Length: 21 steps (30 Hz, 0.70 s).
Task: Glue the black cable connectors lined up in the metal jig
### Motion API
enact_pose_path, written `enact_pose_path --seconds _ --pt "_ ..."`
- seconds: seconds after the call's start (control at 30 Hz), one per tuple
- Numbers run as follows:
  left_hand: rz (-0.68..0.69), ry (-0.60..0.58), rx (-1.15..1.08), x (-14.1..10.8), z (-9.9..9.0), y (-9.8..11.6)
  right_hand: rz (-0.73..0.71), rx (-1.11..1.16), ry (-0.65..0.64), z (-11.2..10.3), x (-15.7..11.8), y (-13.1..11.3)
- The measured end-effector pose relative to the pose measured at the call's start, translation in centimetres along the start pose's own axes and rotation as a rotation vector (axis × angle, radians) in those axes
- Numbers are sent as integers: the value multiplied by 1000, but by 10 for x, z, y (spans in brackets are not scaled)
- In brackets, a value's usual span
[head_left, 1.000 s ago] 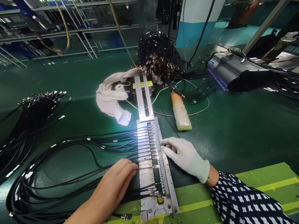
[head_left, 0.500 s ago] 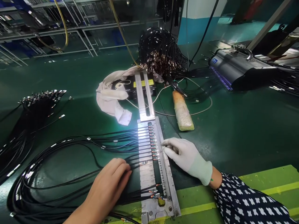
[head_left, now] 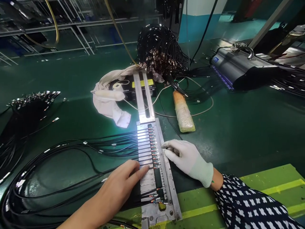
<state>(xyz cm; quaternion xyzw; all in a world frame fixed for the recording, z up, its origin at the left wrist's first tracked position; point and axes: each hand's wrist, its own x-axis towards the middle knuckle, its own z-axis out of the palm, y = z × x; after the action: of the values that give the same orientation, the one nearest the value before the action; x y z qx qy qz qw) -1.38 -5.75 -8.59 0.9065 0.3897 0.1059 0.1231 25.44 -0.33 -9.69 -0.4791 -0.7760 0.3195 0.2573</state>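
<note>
A long metal fixture point(head_left: 147, 181) lies lengthwise before me, with several black cables point(head_left: 124, 140) laid across its slots and their small metal ends in a row along its central gap. My left hand point(head_left: 124, 183), bare, rests at the fixture's left edge; its thumb presses on a cable near the row's lower end, and its other fingers curl over the cables. My right hand point(head_left: 183, 157), in a white glove, touches the fixture's right rail with thumb and forefinger bent close together. Whether anything small is between them is hidden.
A wrapped block point(head_left: 184, 114) lies behind my right hand. A white cloth point(head_left: 105, 103) and a black box point(head_left: 130, 90) are beyond the fixture. Cable bundles point(head_left: 159, 51) stand at the back and left. A grey machine point(head_left: 245, 68) is at the back right.
My left hand has moved right onto the fixture, its thumb now stretched onto a cable by the row. My right hand stays at the rail. The whole view has shifted slightly.
</note>
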Motion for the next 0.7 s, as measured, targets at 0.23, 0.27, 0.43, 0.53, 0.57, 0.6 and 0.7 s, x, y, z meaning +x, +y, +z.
enact_pose_path --seconds 0.23,0.27,0.43,0.53,0.57,0.6,0.7 --pt "21 8 35 6 -7 1 -4 10 0 0 0 0" --pt "23 7 34 7 -7 2 -6 11 1 0 0 0" --pt "12 33 -113 8 0 0 -7 10 4 1 0 2" --pt "35 118 -101 2 10 -2 -7 9 8 2 1 2" --pt "34 155 -59 -1 13 -2 -7 8 11 2 1 3" --pt "25 180 -13 -5 16 -1 -7 7 14 2 1 3" --pt "0 156 93 -13 17 4 -2 2 18 2 2 2"
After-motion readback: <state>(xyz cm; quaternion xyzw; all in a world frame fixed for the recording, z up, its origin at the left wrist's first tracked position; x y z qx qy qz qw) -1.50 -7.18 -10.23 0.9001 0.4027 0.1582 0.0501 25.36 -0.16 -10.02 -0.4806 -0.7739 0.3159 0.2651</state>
